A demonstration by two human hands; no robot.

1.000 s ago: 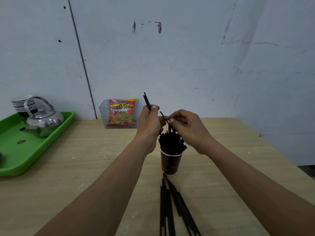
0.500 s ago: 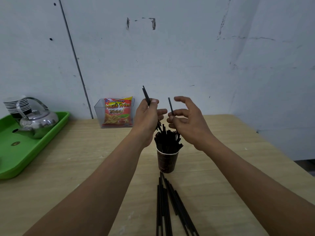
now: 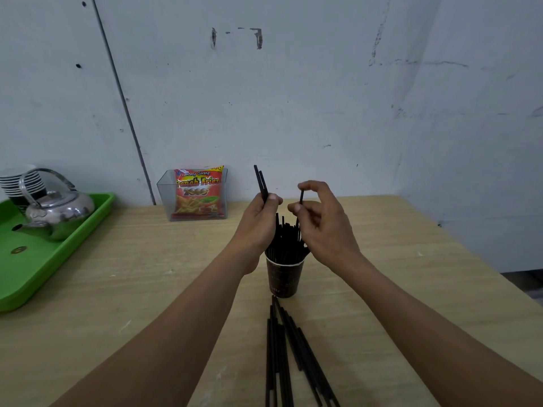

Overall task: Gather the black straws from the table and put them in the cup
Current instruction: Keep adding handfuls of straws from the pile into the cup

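A dark brown paper cup (image 3: 283, 279) stands mid-table, packed with upright black straws (image 3: 286, 240). My left hand (image 3: 258, 223) hovers just left of the cup and grips two black straws (image 3: 260, 183) that stick up above my thumb. My right hand (image 3: 321, 221) is above the cup's right side, thumb and forefinger pinching a single black straw (image 3: 301, 196) held upright over the cup. Several loose black straws (image 3: 289, 356) lie on the table in front of the cup, fanning toward me.
A green tray (image 3: 44, 259) at the left holds a steel kettle (image 3: 55, 212) and stacked cups (image 3: 20, 183). A clear box with a French-fries snack packet (image 3: 198, 193) stands against the wall. The table's right edge (image 3: 470, 254) runs diagonally.
My right hand pulled one straw away from the bunch in my left hand, raised it, and now holds it lower over the cup. My left hand stayed put.
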